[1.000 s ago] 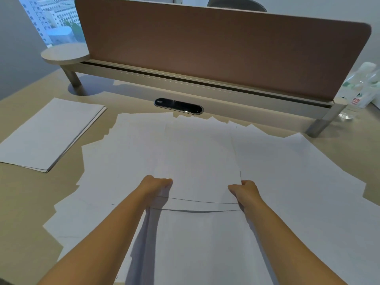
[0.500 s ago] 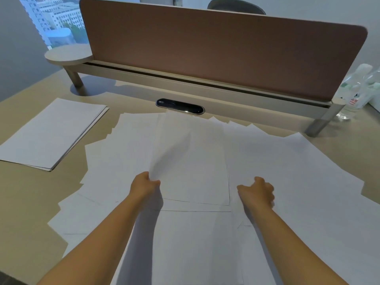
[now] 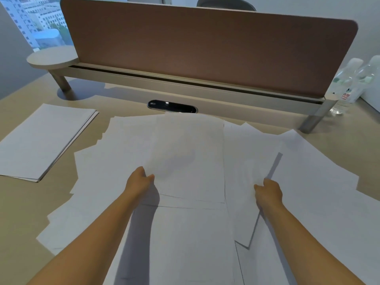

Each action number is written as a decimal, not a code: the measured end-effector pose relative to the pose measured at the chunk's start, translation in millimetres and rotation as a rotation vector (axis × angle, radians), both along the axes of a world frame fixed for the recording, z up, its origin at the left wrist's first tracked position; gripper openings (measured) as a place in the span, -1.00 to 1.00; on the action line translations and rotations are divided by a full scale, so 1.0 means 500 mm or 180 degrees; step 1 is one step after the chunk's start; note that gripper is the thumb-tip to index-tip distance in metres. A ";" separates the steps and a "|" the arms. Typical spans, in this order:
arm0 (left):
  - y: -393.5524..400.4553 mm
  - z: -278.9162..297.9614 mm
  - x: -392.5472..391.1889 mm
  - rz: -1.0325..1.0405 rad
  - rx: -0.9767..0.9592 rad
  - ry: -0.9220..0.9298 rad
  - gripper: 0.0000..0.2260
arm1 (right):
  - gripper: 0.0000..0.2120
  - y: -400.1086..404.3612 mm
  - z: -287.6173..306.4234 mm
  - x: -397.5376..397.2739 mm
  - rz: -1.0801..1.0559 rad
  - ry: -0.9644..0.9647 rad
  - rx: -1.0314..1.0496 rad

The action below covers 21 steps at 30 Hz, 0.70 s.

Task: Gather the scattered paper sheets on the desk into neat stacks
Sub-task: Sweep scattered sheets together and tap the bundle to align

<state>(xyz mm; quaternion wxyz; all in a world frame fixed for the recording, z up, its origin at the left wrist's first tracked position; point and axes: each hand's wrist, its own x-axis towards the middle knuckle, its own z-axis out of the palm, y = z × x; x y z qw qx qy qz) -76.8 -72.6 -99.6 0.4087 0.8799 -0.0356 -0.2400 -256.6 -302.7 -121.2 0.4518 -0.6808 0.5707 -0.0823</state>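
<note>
Here the left hand (image 3: pixel 139 181) has its fingers (image 3: pixel 149 177) pinching a raised sheet (image 3: pixel 185 157), and the right hand (image 3: pixel 268 190) grips another sheet (image 3: pixel 249 171); loose sheets (image 3: pixel 318 182) cover the table (image 3: pixel 20 202), beside a finished stack (image 3: pixel 39 140). Thin, smooth, limp paper could crease or slide askew if tugged.

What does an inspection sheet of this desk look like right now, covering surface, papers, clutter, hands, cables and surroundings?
Surface: light wooden desk, mostly covered centre and right.
Job's things: scattered white paper sheets overlapping; neat white paper stack at left, apart from them.
Clutter: clear plastic water bottles at far right.
Grippers: left hand pinching a raised sheet; right hand gripping another sheet.
Cables: nothing seen; black oval desk grommet.
Surroundings: brown fabric divider panel, window at left.
</note>
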 end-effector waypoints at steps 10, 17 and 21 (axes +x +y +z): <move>-0.056 -0.003 0.006 -0.0162 0.0369 0.0290 -0.75 | -0.55 0.020 0.014 0.067 0.0529 0.0292 0.0002; -0.075 -0.001 -0.007 0.0191 -0.0265 0.0731 -0.36 | -0.49 0.031 0.004 0.085 0.0334 -0.0148 0.0517; -0.054 -0.008 -0.017 0.0233 -0.0357 0.1130 -0.34 | -0.50 0.033 0.005 0.065 0.0596 -0.0102 0.0499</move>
